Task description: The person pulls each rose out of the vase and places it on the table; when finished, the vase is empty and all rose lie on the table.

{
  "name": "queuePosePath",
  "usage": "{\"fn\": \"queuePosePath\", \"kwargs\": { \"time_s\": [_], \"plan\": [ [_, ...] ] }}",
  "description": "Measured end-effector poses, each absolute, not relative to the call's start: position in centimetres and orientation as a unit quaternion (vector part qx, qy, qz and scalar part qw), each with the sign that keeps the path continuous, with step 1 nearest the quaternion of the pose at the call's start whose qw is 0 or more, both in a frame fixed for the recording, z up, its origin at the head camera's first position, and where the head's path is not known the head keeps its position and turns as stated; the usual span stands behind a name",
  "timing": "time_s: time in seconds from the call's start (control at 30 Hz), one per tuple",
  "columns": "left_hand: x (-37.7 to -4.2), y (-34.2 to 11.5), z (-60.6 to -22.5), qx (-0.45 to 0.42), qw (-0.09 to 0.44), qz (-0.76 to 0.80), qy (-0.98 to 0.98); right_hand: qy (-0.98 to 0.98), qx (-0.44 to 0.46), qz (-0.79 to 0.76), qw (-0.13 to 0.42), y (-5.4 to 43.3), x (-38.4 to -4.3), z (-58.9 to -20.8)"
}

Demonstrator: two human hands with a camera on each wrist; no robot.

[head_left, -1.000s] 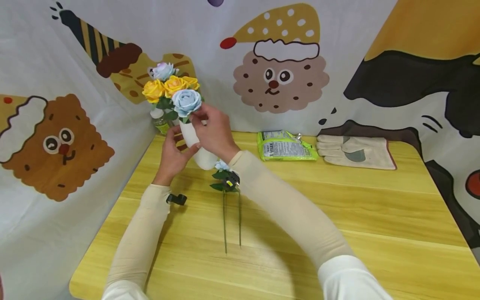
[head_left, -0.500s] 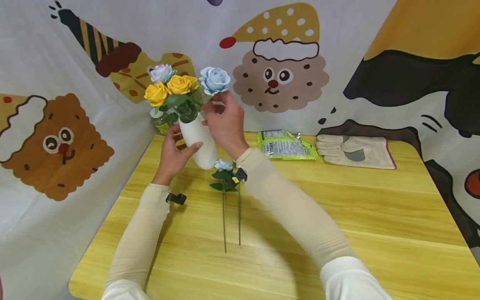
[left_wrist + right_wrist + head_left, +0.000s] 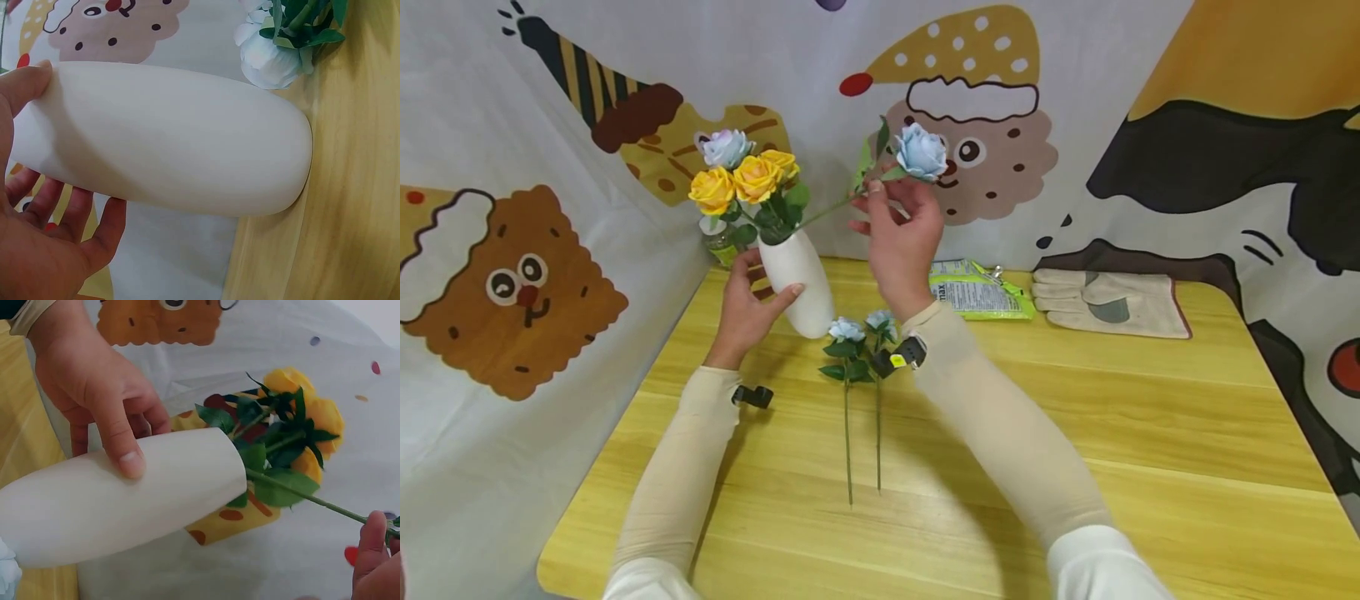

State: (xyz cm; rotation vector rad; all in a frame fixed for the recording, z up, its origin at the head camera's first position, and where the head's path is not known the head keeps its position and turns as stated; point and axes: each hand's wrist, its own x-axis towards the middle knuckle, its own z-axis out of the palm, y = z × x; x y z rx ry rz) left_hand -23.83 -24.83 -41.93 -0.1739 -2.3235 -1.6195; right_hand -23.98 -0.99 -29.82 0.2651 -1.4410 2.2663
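My left hand point(image 3: 747, 308) grips a white vase point(image 3: 797, 279), thumb on the near side and fingers round the other. In the left wrist view the vase point(image 3: 181, 137) stands on the wooden table. Its mouth holds several yellow roses point(image 3: 756, 177) and a pale blue-lilac rose point(image 3: 727, 148). To the right of the mouth, my right hand point(image 3: 910, 242) pinches the stem of a light blue rose point(image 3: 921, 152) just below the bloom. In the right wrist view that stem point(image 3: 312, 499) slants out from the vase's mouth, its lower end hidden inside.
Two more blue roses, one a light blue rose point(image 3: 847, 331), lie on the table point(image 3: 1000, 433) in front of the vase. A green packet point(image 3: 981, 292) and a work glove point(image 3: 1112, 304) lie at the back. Behind the flowers stands a small bottle point(image 3: 718, 242).
The right hand has moved right with the light blue rose, drawing it away from the other flowers so its stem now shows. The left hand stays on the vase.
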Motion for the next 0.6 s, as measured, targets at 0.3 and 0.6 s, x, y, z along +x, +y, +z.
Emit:
{"fn": "queuePosePath", "kwargs": {
  "time_s": [0.3,0.6],
  "plan": [
    [-23.8,-24.8,-41.9,-0.061,0.149,-0.561,-0.812,-0.45,0.048,0.855,0.254,1.5,-24.6,-31.9],
    [-23.8,-24.8,-41.8,-0.063,0.15,-0.564,-0.81,-0.424,0.038,0.86,0.279,4.0,-24.2,-32.5]
  ]
}}
